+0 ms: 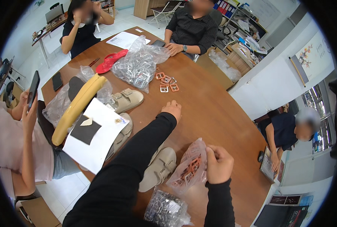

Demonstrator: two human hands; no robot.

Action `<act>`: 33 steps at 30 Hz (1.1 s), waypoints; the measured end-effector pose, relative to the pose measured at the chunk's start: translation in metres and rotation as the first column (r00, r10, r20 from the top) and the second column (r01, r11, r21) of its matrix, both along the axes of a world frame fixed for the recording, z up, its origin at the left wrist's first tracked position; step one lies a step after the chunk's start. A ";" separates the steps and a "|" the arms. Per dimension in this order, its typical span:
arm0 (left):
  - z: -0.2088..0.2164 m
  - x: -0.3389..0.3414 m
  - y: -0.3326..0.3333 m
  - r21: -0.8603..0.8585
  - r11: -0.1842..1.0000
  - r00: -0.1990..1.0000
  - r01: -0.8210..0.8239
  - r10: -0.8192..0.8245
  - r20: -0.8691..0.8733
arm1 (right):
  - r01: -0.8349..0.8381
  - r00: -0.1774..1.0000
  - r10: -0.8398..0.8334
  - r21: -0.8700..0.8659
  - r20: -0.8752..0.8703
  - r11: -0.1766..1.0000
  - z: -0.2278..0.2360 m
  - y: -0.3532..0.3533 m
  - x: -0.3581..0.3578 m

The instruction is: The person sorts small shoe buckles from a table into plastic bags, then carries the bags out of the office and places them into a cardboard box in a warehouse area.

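My left hand (172,110) reaches over the middle of the table, fingers curled down; whatever may be in them is hidden. Beyond it lie several orange and silver buckles (166,81) in a loose cluster. With its thumb and fingers, my right hand (219,164) pinches the edge of a clear plastic bag (199,151). Orange buckles (191,170) show through the bag's side. Beside that bag sits a beige sandal (159,169) with buckled straps, partly covered by my left sleeve. Near the table's front edge is another clear bag (166,208) of dark, shiny small parts.
A large bag of metal parts (136,66) and red flip-flops (111,61) lie at the far side. At left are another beige sandal (126,100), a long yellow piece (77,108) and a white sheet (96,159). People surround the brown table (229,125); one holds a phone (33,87).
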State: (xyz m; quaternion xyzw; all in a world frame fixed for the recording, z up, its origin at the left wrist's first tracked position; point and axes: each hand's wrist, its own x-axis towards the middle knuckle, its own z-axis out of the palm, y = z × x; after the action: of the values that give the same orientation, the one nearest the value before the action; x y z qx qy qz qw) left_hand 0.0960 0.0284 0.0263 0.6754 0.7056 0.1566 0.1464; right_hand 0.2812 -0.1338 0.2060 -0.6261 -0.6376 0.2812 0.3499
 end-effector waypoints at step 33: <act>-0.066 -0.107 0.081 0.557 0.782 0.959 0.281 -0.258 -0.122 | -0.065 0.986 0.029 -0.213 -0.166 0.975 -0.038 0.005 -0.016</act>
State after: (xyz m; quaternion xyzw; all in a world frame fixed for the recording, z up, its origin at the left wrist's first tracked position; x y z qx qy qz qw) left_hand -0.0112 0.1094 -0.0395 0.7847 0.5257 0.3239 -0.0543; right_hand 0.2652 -0.1289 0.1681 -0.6204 -0.5870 0.4074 0.3234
